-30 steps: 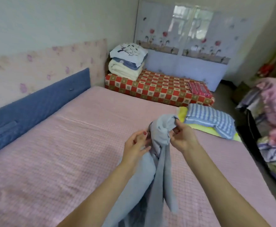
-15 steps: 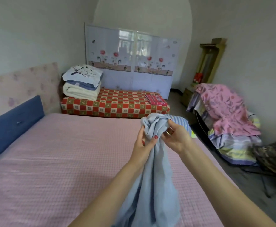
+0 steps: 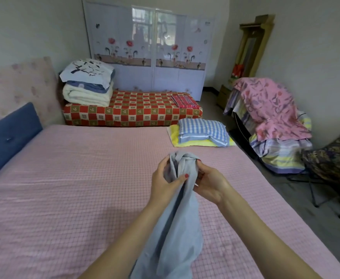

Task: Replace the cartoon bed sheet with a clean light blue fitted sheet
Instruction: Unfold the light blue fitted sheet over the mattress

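1. The left hand (image 3: pixel 166 183) grips the bunched top of the light blue sheet (image 3: pixel 177 218), thumb curled over the cloth.
2. The right hand (image 3: pixel 209 183) pinches the same bunch from the other side.
3. The sheet hangs between the forearms above the pink bed (image 3: pixel 74 188).

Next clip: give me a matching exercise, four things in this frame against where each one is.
Things:
1. light blue sheet
2. striped pillow
3. folded quilts
4. pink floral blanket

Places:
A. stacked on the red checked bed
B. far right corner of the pink mattress
C. gripped in both hands
D. draped over furniture by the right wall

Pairs: 1-C, 2-B, 3-A, 4-D
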